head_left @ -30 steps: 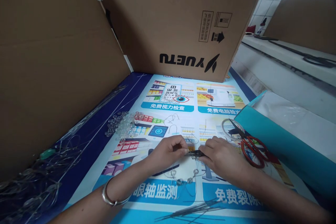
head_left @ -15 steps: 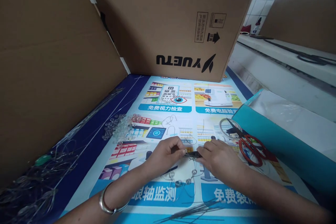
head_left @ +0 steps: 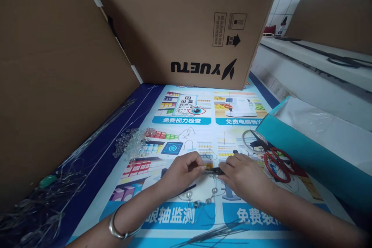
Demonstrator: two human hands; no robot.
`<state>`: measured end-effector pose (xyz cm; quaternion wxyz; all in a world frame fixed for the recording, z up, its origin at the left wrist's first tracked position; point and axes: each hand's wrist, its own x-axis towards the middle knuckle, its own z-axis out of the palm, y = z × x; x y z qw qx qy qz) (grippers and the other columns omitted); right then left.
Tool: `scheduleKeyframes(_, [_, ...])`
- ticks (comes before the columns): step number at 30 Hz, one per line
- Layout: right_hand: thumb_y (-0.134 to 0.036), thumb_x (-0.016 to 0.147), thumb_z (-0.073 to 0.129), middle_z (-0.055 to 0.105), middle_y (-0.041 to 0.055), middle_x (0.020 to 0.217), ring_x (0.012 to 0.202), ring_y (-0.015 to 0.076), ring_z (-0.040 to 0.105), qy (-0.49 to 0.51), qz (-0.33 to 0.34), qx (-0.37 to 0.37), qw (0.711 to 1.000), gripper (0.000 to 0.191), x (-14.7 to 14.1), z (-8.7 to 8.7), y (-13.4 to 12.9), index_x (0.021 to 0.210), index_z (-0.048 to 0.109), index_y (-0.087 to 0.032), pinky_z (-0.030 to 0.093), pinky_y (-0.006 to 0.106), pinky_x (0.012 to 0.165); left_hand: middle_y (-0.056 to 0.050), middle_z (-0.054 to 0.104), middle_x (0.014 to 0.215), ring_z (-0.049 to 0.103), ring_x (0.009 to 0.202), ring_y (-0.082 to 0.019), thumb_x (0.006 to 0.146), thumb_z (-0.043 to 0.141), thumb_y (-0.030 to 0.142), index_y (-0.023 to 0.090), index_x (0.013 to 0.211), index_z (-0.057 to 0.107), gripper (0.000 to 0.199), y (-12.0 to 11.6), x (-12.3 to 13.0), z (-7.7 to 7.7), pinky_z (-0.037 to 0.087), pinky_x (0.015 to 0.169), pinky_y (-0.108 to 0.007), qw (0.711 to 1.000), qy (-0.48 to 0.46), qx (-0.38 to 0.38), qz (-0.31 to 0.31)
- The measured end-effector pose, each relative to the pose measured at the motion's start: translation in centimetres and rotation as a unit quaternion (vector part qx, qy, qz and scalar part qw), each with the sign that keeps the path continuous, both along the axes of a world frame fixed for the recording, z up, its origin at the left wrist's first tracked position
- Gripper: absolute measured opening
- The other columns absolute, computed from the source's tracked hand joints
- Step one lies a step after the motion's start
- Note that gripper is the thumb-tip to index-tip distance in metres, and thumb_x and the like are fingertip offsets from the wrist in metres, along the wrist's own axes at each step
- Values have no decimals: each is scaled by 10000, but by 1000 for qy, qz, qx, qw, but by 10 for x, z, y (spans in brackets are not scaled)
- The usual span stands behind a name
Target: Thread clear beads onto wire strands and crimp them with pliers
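Note:
My right hand [head_left: 242,172] is closed around dark pliers [head_left: 213,171], whose jaws point left. The tips meet the fingertips of my left hand [head_left: 186,170], which pinches a small piece of wire too tiny to make out clearly. Below both hands hangs or lies a strand of clear round beads [head_left: 207,201] on thin wire. Loose clear beads [head_left: 135,143] form a pile to the left. Several cut wires [head_left: 212,234] lie near the front edge.
Red-handled scissors [head_left: 279,164] rest on a round clear dish [head_left: 247,139] at right. Beside them stands a teal box [head_left: 308,151]. Cardboard panels [head_left: 159,19] rise behind and left. Tangled wires with a green piece [head_left: 48,181] lie at far left.
The view has shifted slightly, so the cardboard and teal box appear a little further left. Both hands hold nearly the same pose at the plier tips.

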<state>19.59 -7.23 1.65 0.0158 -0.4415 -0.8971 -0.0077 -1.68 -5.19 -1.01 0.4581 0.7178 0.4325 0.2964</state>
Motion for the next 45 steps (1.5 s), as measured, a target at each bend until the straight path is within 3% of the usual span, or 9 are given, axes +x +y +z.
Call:
scheduleKeyframes(23, [-353, 840, 507, 574, 62, 798, 778, 220, 491, -4, -3, -4, 1000, 200, -7, -1, -3, 897, 577, -175, 337, 350, 691, 8, 532, 662, 459, 593, -102, 791, 505, 183, 164, 697, 496, 96, -4, 1, -7, 347, 542, -210, 999, 34, 27, 29])
scheduleKeyframes(31, [-205, 842, 479, 567, 80, 758, 716, 206, 490, -47, 16, 69, 996, 108, -8, -8, -9, 904, 538, -139, 332, 345, 646, 16, 524, 635, 458, 579, -104, 781, 519, 194, 165, 687, 498, 100, -4, 1, -6, 346, 531, -205, 997, 48, 31, 46])
scheduleKeyframes(45, [-69, 766, 465, 560, 109, 785, 674, 221, 516, -98, 36, 96, 990, 228, -11, -10, -17, 989, 504, -97, 356, 350, 565, 10, 545, 659, 488, 605, -117, 794, 522, 237, 168, 696, 501, 122, -4, 3, -6, 365, 550, -211, 997, 42, 36, 58])
